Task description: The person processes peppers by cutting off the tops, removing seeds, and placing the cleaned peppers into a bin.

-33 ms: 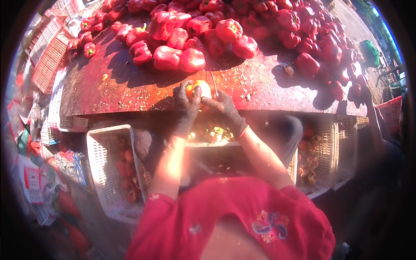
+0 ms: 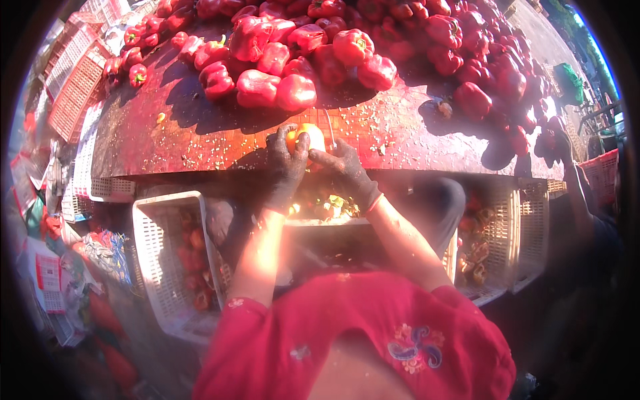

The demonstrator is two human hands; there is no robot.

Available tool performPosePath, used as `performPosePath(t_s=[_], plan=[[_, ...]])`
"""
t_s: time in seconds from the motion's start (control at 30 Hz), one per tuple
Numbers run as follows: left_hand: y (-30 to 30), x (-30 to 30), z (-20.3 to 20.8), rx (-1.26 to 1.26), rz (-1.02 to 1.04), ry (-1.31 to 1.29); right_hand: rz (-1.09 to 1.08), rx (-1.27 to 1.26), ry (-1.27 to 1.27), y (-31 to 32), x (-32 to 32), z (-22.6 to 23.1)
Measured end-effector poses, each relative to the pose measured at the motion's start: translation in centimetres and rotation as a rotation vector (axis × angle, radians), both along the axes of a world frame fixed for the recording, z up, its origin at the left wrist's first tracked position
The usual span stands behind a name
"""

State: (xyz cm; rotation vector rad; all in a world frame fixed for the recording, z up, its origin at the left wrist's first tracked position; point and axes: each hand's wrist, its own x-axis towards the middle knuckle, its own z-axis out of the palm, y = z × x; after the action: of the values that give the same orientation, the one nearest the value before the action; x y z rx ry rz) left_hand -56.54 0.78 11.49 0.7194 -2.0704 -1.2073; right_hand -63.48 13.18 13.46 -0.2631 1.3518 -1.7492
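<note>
My left hand, in a dark, dirty glove, is closed round a pepper above the table's near edge. Sunlight makes the pepper look yellow-orange. My right hand, gloved too, is closed beside it on a thin curved metal tool, its bent end pointing up and away. The right fingertips reach toward the pepper's near side; whether they touch it I cannot tell. Beyond my hands lies a big heap of red bell peppers. Under my wrists, a container holds pale green and yellowish scraps.
The reddish table is strewn with seeds. A white crate with red pieces stands at my left, and another crate with pepper pieces at my right. Stacked crates fill the far left. A co-worker's arm reaches in at the right.
</note>
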Motion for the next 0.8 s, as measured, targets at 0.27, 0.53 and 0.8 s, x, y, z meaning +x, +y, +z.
performPosePath(t_s=[0.27, 0.53, 0.8], plan=[[-0.4, 0.1, -1.7, -0.302, -0.011, 0.073, -0.175, 0.128, 0.624, -1.3, -0.1, -2.8], [0.0, 0.4, -1.6, -0.337, 0.004, 0.113, 0.159, 0.13, 1.067, -0.7, -1.9, -3.0], [-0.3, 0.9, -2.1, -0.459, 0.011, 0.219, 0.157, 0.055, -0.149, -2.1, -2.3, 2.7]])
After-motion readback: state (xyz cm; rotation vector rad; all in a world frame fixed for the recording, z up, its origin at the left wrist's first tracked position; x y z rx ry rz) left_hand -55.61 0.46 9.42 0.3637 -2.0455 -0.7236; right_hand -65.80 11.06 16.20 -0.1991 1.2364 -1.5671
